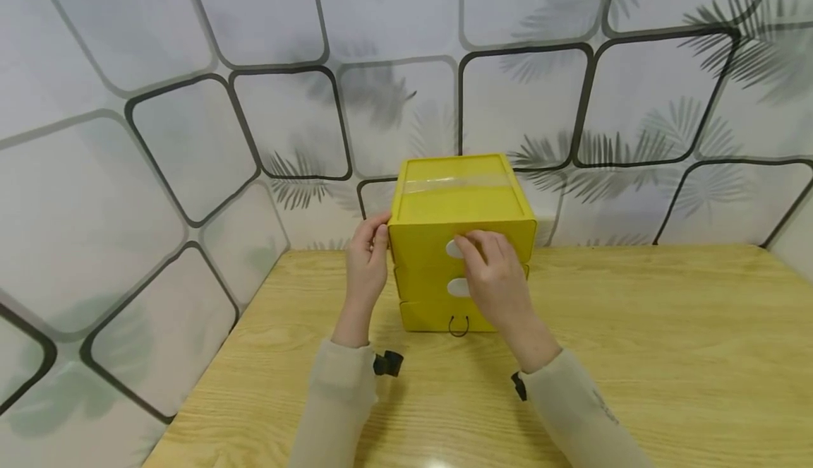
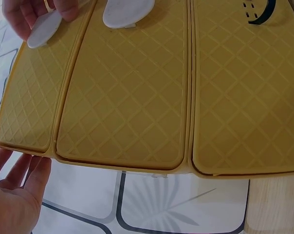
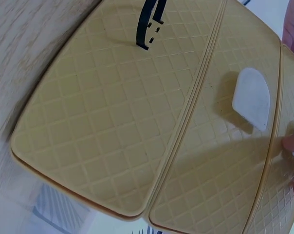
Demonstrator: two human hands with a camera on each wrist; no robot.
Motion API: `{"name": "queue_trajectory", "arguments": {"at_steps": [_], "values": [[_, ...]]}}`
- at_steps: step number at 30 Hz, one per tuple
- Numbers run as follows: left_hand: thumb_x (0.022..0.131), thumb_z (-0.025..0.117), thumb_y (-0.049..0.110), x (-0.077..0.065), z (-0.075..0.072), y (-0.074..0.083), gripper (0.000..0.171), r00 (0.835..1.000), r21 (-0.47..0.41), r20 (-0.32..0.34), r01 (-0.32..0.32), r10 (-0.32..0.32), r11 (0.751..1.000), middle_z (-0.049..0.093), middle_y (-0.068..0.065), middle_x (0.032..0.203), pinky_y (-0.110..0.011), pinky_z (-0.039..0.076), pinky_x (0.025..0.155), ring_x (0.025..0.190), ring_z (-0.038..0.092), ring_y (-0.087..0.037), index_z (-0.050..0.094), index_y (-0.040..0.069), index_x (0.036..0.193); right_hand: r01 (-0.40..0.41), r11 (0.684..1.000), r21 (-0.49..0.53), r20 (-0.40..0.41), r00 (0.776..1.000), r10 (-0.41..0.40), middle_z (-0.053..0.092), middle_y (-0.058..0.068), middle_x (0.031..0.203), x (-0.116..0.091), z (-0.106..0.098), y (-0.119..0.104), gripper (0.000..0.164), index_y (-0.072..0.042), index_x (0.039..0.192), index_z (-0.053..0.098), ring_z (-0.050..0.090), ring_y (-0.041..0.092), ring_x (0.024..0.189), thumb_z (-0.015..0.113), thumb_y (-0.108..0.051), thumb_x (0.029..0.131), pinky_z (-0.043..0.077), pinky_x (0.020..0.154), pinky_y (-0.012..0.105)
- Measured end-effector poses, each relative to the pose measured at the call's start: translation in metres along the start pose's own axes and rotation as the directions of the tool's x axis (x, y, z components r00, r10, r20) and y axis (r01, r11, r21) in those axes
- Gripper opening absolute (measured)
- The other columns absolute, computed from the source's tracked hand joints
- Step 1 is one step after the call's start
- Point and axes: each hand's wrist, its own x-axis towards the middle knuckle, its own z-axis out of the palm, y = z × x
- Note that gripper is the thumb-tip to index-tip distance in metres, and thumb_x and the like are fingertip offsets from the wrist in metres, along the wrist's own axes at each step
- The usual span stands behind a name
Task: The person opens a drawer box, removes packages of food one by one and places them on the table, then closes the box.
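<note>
A yellow three-drawer box (image 1: 422, 281) stands on the table, its textured front toward me. My right hand (image 1: 498, 281) is at the top drawer, fingers curled, pinching the white handle (image 2: 45, 29). Against the upper left side of the box, my left hand (image 1: 368, 260) rests with its fingers fairly straight, as the left wrist view also shows. The middle drawer carries another white handle (image 3: 252, 97), just below my right hand. A black loop handle (image 3: 145, 24) is fixed to the bottom drawer. All three drawer fronts look closed.
Clear tape (image 1: 460, 183) runs across the top of the box. Behind it rises a wall (image 1: 521, 108) with dark outlines and leaf prints. The wooden table (image 1: 648, 355) extends to both sides and in front.
</note>
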Motion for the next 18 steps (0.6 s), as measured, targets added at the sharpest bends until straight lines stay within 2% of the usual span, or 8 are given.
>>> {"name": "queue_trajectory", "arguments": {"at_steps": [5, 14, 18], "values": [[0.084, 0.038, 0.01, -0.0006, -0.0002, -0.0003, 0.023, 1.0, 0.003, -0.002, 0.005, -0.005, 1.0, 0.051, -0.005, 0.093, -0.024, 0.041, 0.053, 0.065, 0.046, -0.014, 0.052, 0.002, 0.1, 0.017, 1.0, 0.001, -0.011, 1.0, -0.017, 0.048, 0.016, 0.087, -0.0013, 0.0006, 0.001, 0.024, 0.002, 0.091, 0.055, 0.043, 0.029, 0.079, 0.054, 0.005, 0.067, 0.038, 0.068, 0.035], [0.083, 0.039, 0.01, -0.001, 0.0004, -0.0015, 0.024, 1.0, -0.009, 0.003, 0.006, -0.006, 1.0, 0.05, -0.006, 0.097, -0.031, 0.042, 0.053, 0.068, 0.047, -0.015, 0.052, 0.002, 0.101, 0.051, 0.998, 0.024, -0.023, 0.998, -0.05, 0.048, 0.017, 0.088, -0.003, -0.0004, 0.0031, 0.027, 0.003, 0.094, 0.054, 0.043, 0.029, 0.079, 0.053, 0.005, 0.066, 0.038, 0.068, 0.034], [0.084, 0.038, 0.012, -0.0008, -0.0002, -0.0009, 0.024, 1.0, 0.001, 0.007, 0.006, -0.006, 1.0, 0.05, -0.003, 0.097, -0.026, 0.042, 0.054, 0.069, 0.047, -0.014, 0.052, 0.003, 0.102, 0.063, 0.998, 0.03, -0.035, 0.997, -0.062, 0.048, 0.017, 0.088, -0.0024, -0.001, 0.0037, 0.027, 0.004, 0.093, 0.054, 0.043, 0.029, 0.078, 0.053, 0.005, 0.066, 0.038, 0.068, 0.033]]}}
